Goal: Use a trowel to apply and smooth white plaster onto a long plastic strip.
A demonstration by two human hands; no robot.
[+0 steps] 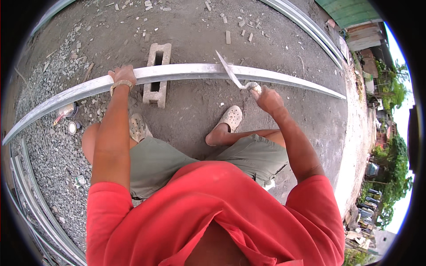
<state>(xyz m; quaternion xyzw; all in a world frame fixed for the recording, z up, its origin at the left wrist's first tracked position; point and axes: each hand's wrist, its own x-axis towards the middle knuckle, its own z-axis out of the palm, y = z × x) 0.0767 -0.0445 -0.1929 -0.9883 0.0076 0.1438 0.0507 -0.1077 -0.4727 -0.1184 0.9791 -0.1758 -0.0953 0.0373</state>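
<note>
A long pale metal bar point(191, 72), maybe a steel purlin, lies crosswise before me over a hollow concrete block point(162, 49). My left hand point(121, 74) is closed over the bar just left of the block, with a bracelet at its wrist. In my right hand point(270, 100) is a trowel point(229, 68), its handle wrapped by my fingers. The thin blade points up and to the left across the bar, right of the block. Whether the blade touches the metal, I cannot tell.
A paint can point(69, 110) with a brush and a small round tin point(74, 127) stand on gravel point(53, 164) at the left. More metal bars point(31, 195) lie at the lower left and far right. Broken chips point(228, 37) are scattered ahead on the dirt. My clogs point(231, 119) stand near the bar.
</note>
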